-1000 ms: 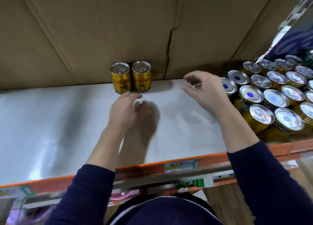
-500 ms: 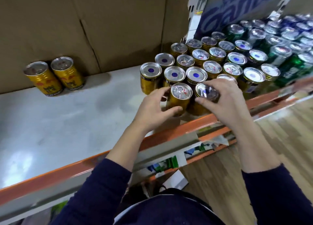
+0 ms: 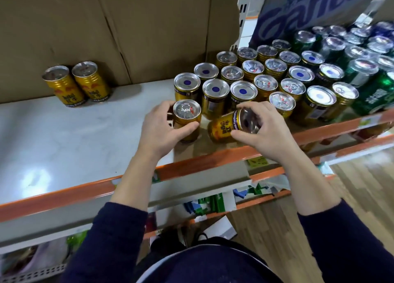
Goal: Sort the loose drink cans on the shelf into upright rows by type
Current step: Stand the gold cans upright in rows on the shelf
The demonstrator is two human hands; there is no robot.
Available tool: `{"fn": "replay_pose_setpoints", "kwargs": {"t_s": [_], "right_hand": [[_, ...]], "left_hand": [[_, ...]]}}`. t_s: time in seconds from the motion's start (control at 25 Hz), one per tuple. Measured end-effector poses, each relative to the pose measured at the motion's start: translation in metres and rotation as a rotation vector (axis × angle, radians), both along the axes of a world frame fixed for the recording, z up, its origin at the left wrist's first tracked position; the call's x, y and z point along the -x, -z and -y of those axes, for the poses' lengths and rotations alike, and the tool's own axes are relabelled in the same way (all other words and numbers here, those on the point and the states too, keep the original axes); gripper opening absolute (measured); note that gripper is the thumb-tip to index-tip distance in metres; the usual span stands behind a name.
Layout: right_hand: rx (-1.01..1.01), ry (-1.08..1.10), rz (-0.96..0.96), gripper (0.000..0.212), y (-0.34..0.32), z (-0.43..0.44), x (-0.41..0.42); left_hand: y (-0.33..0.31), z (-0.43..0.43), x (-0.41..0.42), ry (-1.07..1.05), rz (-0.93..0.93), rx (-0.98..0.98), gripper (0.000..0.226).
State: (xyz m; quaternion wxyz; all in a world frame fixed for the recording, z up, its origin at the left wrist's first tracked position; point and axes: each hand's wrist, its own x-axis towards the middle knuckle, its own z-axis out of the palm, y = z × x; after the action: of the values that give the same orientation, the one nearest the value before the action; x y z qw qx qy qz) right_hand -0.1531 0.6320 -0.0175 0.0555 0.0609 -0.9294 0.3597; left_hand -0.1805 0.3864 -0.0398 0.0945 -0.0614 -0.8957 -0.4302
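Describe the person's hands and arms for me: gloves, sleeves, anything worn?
Both the left hand and the right hand are bare: no gloves, rings or watch show. The forearms are uncovered up to the dark navy fabric left sleeve and matching right sleeve, both plain, with no visible markings.

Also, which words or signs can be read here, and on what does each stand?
"Gam": white letters on the blue banner, the rest cut off.
"红牛": on the tilted gold can in the right hand; also on the two gold cans by the cardboard.
Upright gold can in the left hand: no readable print.
Green cans, shelf-edge label: too blurred to read.
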Motion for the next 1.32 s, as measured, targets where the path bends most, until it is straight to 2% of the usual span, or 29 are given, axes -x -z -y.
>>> {"fn": "replay_pose_setpoints", "kwargs": {"t_s": [0.12, 0.28, 0.44, 0.48, 0.64, 0.76, 0.96, 1.12, 1.2, 1.32], "right_hand": [[0.035, -0.132, 0.086, 0.057, 0.009, 0.013, -0.003], [-0.134, -0.266, 0.147, 0.057, 0.004, 0.031, 0.009], [-0.341, -0.296, 0.172, 0.065, -0.003, 0.048, 0.027], [-0.325, -0.297, 0.183, 0.069, -0.002, 0.051, 0.03], [-0.027, -0.354, 0.153, 0.081, 0.002, 0.075, 0.033], [0.128, -0.364, 0.121, 0.078, 0.002, 0.105, 0.045], [0.209, -0.367, 0.133, 0.079, 0.004, 0.172, 0.073], [0.199, -0.377, 0.113, 0.078, 0.014, 0.212, 0.081], [0.183, -0.381, 0.089, 0.078, 0.019, 0.227, 0.083], [0.187, -0.367, 0.079, 0.078, 0.024, 0.243, 0.086]], "left_hand": [[0.001, 0.024, -0.004, -0.088, 0.009, -0.021, 0.055], [0.005, 0.029, -0.007, -0.101, 0.07, -0.07, 0.055], [0.0, 0.035, -0.006, -0.122, 0.074, -0.112, 0.052], [-0.002, 0.04, -0.006, -0.146, 0.042, -0.101, 0.051], [-0.006, 0.079, -0.011, -0.366, -0.085, -0.016, 0.057], [-0.01, 0.12, -0.013, -0.514, -0.111, 0.035, 0.061], [-0.003, 0.174, -0.013, -0.647, -0.043, 0.081, 0.061], [-0.002, 0.194, -0.013, -0.473, 0.056, -0.02, 0.071], [-0.006, 0.203, -0.009, -0.388, 0.064, -0.013, 0.067], [-0.011, 0.217, -0.001, -0.409, 0.012, 0.003, 0.06]]}}
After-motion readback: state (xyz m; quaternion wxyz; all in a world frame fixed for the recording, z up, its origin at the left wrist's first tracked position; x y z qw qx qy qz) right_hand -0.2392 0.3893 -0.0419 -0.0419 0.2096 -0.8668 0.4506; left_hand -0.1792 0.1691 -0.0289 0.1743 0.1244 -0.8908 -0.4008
